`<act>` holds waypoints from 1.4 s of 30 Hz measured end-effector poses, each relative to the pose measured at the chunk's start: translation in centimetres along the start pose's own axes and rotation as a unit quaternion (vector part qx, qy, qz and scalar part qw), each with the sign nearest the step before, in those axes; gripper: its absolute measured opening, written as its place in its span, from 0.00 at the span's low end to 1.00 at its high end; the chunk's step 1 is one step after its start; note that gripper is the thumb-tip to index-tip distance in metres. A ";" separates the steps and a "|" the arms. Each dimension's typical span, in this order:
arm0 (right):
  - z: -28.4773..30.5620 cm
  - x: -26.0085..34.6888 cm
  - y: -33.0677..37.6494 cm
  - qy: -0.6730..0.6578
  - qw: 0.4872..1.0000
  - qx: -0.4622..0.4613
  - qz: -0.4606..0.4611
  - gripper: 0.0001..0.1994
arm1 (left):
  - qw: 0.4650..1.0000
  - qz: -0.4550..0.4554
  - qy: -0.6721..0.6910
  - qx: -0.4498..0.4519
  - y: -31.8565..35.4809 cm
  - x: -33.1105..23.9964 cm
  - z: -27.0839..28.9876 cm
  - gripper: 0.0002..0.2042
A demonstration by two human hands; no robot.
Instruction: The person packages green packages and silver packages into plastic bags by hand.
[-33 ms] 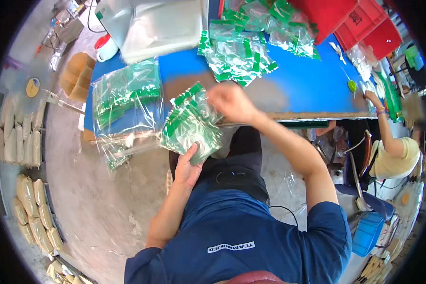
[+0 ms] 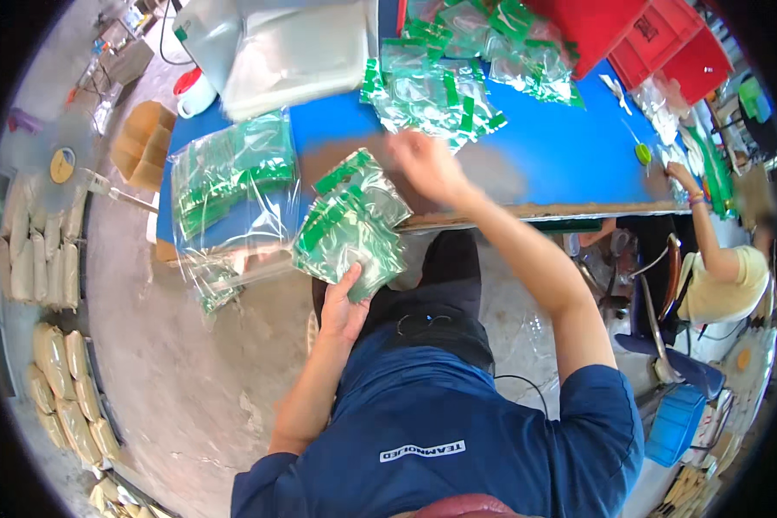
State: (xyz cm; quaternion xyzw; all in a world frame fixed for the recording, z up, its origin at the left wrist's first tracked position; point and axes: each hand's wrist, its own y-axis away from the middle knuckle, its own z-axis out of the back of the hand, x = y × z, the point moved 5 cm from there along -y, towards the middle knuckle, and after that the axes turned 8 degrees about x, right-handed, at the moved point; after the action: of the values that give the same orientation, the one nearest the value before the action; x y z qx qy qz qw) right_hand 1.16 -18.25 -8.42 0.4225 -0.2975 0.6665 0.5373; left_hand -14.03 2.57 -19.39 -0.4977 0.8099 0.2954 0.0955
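Observation:
My left hand [image 2: 344,312] grips a fanned stack of clear plastic packets with green bands [image 2: 345,237] from below, thumb on top, in front of the blue table's near edge. My right hand [image 2: 425,166] is above the table, just beyond the stack and apart from it. Motion smears its curled fingers, so whether they hold anything is unclear. Past it lies a loose pile of similar green-banded packets [image 2: 440,99]. Left of my held stack, a large clear bag [image 2: 233,177] containing green-banded packets lies partly over the table edge.
A tray with clear plastic sheets [image 2: 298,56] stands at the back left, beside a white mug with a red lid [image 2: 194,93]. Red crates [image 2: 656,43] are at the back right. A co-worker in a pale yellow top [image 2: 725,285] sits to the right, reaching toward the table.
My right hand has moved slightly away from the held stack, toward the loose pile. The left hand and its packets have barely moved.

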 end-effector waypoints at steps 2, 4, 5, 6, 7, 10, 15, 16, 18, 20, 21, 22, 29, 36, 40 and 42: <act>4.3 -1.7 -4.4 0.167 0.958 -0.232 -0.010 0.30 | 0.999 -0.018 -0.029 0.016 0.2 -0.2 -0.4 0.25; 3.9 -4.2 -6.0 0.276 0.900 -0.336 -0.029 0.36 | 0.997 -0.043 -0.054 0.028 0.2 -0.4 0.0 0.27; 2.7 -6.0 -6.6 0.358 0.882 -0.300 -0.057 0.39 | 0.997 -0.042 -0.061 0.033 0.2 -0.4 -0.3 0.27; 1.7 -6.7 -7.2 0.436 0.859 -0.258 -0.079 0.42 | 0.996 -0.052 -0.061 0.033 0.3 -0.5 -0.6 0.29; 0.3 -5.9 -6.9 0.407 0.881 -0.237 -0.048 0.42 | 0.996 -0.069 -0.055 0.025 0.7 -0.9 -0.2 0.30; 0.6 -6.1 -4.0 0.399 0.896 -0.196 0.023 0.40 | 0.995 -0.069 -0.075 0.023 0.1 -1.4 0.1 0.30; 4.3 -6.7 0.4 0.394 0.906 -0.068 0.136 0.27 | 0.996 -0.043 -0.074 0.019 -0.1 -1.9 -0.9 0.26; 4.6 -6.3 0.7 0.422 0.892 -0.064 0.150 0.22 | 0.996 -0.048 -0.066 0.026 -0.5 -2.0 -1.0 0.25; 5.0 -6.0 1.6 0.469 0.871 -0.053 0.137 0.21 | 0.996 -0.046 -0.068 0.037 -0.5 -1.6 -1.1 0.26; 4.3 -5.2 2.7 0.531 0.836 -0.036 0.136 0.26 | 0.994 -0.048 -0.074 0.058 -0.5 -1.3 -0.8 0.27; 3.6 -4.9 3.2 0.529 0.837 -0.036 0.135 0.26 | 0.994 -0.047 -0.075 0.057 -0.4 -1.3 -0.3 0.27; 2.7 -4.4 4.1 0.533 0.836 -0.021 0.130 0.27 | 0.994 -0.046 -0.080 0.059 -0.2 -1.2 0.2 0.27; -3.8 1.0 5.1 0.224 0.938 0.204 0.167 0.24 | 0.995 -0.016 -0.084 0.057 -0.1 -1.4 0.8 0.28; -4.2 -2.8 -3.8 0.463 0.846 -0.228 0.136 0.29 | 0.999 0.002 -0.026 0.048 -0.5 -1.5 1.9 0.27; -5.8 -0.4 2.1 0.395 0.879 -0.126 0.236 0.28 | 0.999 -0.015 -0.024 0.043 1.4 -3.3 4.0 0.29; -5.7 0.0 4.8 0.238 0.933 -0.094 0.251 0.21 | 0.997 0.001 -0.041 0.066 2.4 -4.0 4.4 0.32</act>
State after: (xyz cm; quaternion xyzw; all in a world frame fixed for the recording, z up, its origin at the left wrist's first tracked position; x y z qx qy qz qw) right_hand -4.88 -14.59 -10.83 0.1103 -0.3184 0.8300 0.4446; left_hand -14.76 8.92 -20.26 -0.4767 0.8238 0.2615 0.1605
